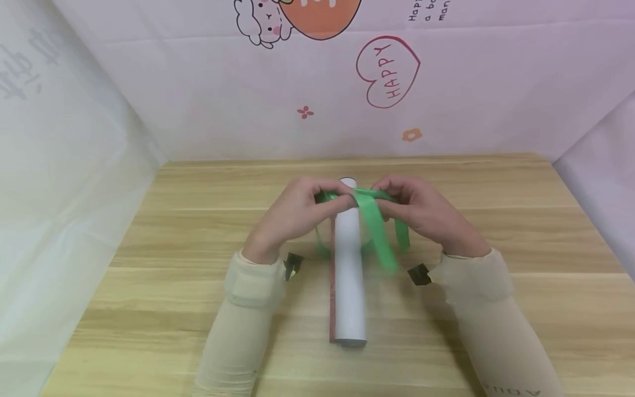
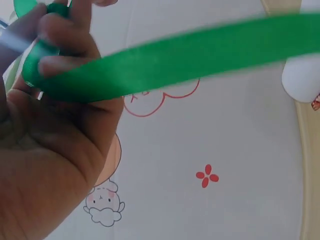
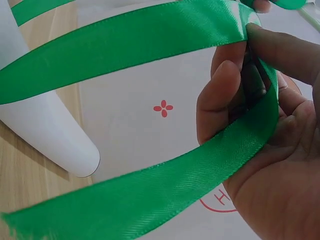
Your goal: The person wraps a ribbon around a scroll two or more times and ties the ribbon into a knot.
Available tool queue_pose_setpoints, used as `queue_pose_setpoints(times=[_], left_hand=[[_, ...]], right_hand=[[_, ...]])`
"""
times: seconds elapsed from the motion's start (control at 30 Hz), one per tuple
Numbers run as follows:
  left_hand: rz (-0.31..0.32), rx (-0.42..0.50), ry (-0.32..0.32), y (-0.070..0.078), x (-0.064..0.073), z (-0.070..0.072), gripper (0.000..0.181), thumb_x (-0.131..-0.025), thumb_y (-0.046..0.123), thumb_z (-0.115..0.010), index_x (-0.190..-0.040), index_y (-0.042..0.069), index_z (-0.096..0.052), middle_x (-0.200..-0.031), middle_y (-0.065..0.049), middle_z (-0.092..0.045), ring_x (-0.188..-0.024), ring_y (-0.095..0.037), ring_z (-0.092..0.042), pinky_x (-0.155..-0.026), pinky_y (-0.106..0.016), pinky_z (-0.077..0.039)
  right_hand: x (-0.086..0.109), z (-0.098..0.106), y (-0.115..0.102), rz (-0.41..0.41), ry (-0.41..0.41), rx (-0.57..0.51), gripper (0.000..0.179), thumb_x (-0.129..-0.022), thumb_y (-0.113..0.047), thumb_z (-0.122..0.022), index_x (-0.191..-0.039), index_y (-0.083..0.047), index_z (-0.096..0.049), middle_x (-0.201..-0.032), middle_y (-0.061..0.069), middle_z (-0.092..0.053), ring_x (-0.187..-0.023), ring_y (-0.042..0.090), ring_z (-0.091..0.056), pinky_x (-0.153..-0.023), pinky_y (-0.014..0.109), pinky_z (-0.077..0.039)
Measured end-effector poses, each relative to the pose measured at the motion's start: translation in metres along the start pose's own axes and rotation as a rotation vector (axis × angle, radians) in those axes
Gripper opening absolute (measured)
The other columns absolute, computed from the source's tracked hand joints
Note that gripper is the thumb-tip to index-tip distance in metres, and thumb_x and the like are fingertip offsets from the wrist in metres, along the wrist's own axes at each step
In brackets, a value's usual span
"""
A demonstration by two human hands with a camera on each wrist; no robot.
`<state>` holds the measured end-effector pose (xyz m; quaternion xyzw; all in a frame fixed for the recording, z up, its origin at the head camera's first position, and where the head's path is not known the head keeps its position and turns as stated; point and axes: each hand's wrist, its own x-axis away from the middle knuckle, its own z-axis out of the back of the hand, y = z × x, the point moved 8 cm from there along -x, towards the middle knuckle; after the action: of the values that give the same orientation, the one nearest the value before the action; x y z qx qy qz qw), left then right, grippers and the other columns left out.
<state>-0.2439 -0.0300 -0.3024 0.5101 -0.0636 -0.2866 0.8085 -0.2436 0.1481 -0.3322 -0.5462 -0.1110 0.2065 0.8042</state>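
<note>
A white paper roll (image 1: 349, 275) with a dark red strip along its left side lies lengthwise in the middle of the table. Over its far part, my left hand (image 1: 297, 207) pinches a green satin ribbon (image 1: 374, 226) between thumb and fingers. Facing it, my right hand (image 1: 421, 207) grips the ribbon too, thumb against curled fingers. One ribbon end hangs toward me, and a loop hangs beside the roll. In the right wrist view, the ribbon (image 3: 125, 40) passes in front of the roll (image 3: 55, 135), and its frayed end shows at lower left.
The wood-grain table (image 1: 198, 309) runs back to a white printed cloth (image 1: 238, 110) hanging behind it. More white cloth hangs at the left and right sides. Small black pieces (image 1: 419, 274) sit at the inner side of both cuffs.
</note>
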Motion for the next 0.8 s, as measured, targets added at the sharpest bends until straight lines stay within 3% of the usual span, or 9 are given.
queue_pose_setpoints(times=[0.2,0.4,0.53,0.8], left_hand=[[-0.040,0.006,0.060,0.002,0.001,0.009,0.020,-0.106,0.021,-0.062,-0.109,0.012,-0.080,-0.111,0.001,-0.078,-0.098,-0.015,-0.066,-0.085,-0.035,-0.053],[0.037,0.021,0.184,-0.003,0.003,0.021,0.031,-0.110,0.028,-0.053,-0.096,0.010,-0.074,-0.107,-0.003,-0.074,-0.107,-0.016,-0.066,-0.097,-0.039,-0.054],[0.087,0.050,0.278,-0.005,0.005,0.029,0.033,-0.111,0.033,-0.054,-0.101,0.010,-0.075,-0.111,-0.005,-0.076,-0.110,-0.017,-0.065,-0.098,-0.039,-0.052],[0.044,0.161,0.444,-0.003,0.013,0.054,0.021,-0.106,0.022,-0.064,-0.110,0.002,-0.069,-0.101,-0.013,-0.077,-0.090,-0.018,-0.069,-0.084,-0.032,-0.054]], right_hand=[[0.000,0.002,0.003,0.017,-0.019,-0.021,0.017,-0.107,-0.017,-0.063,-0.114,-0.004,-0.069,-0.094,-0.002,-0.074,-0.077,0.016,-0.065,-0.065,0.027,-0.054],[-0.001,0.004,0.002,0.032,-0.003,0.026,0.021,-0.109,-0.022,-0.059,-0.110,-0.004,-0.070,-0.091,0.004,-0.070,-0.086,0.022,-0.064,-0.076,0.028,-0.055],[0.000,0.007,0.003,0.007,0.011,0.052,0.020,-0.108,-0.022,-0.061,-0.110,-0.004,-0.070,-0.087,0.004,-0.067,-0.082,0.022,-0.061,-0.076,0.030,-0.052],[0.006,0.021,0.007,-0.049,0.052,0.141,0.019,-0.105,-0.021,-0.068,-0.118,-0.010,-0.074,-0.092,0.003,-0.068,-0.086,0.022,-0.064,-0.073,0.029,-0.057]])
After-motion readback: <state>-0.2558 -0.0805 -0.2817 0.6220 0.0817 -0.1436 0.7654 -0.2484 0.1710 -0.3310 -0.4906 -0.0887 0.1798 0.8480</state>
